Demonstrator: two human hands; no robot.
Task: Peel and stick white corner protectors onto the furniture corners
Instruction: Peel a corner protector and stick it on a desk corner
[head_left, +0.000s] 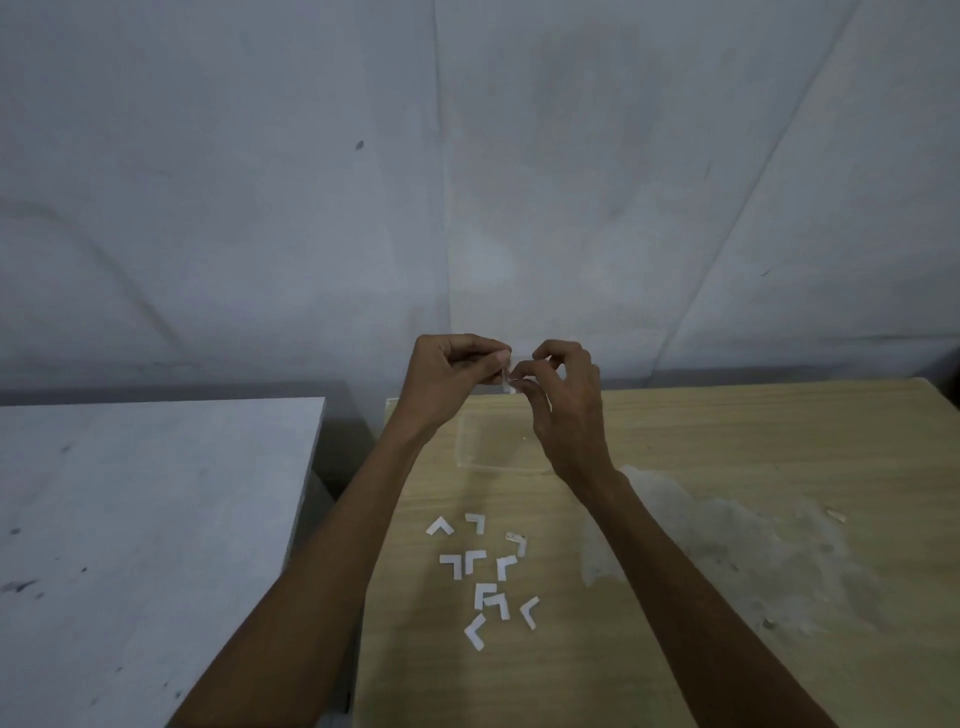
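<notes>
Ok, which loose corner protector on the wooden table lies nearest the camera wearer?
The angled protector lying alone, just nearer than the overlapping pair; all others lie farther away.

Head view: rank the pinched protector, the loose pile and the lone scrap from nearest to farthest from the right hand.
1. Pinched protector: at the right hand fingertips.
2. Loose pile: below, on the wooden table.
3. Lone scrap: far right.

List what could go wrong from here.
1. The white piece, pinched between left hand and right hand near the far edge of the wooden table, could slip and fall behind it.
2. The loose protectors lie near its left edge; a lowered forearm might sweep some off.
</notes>
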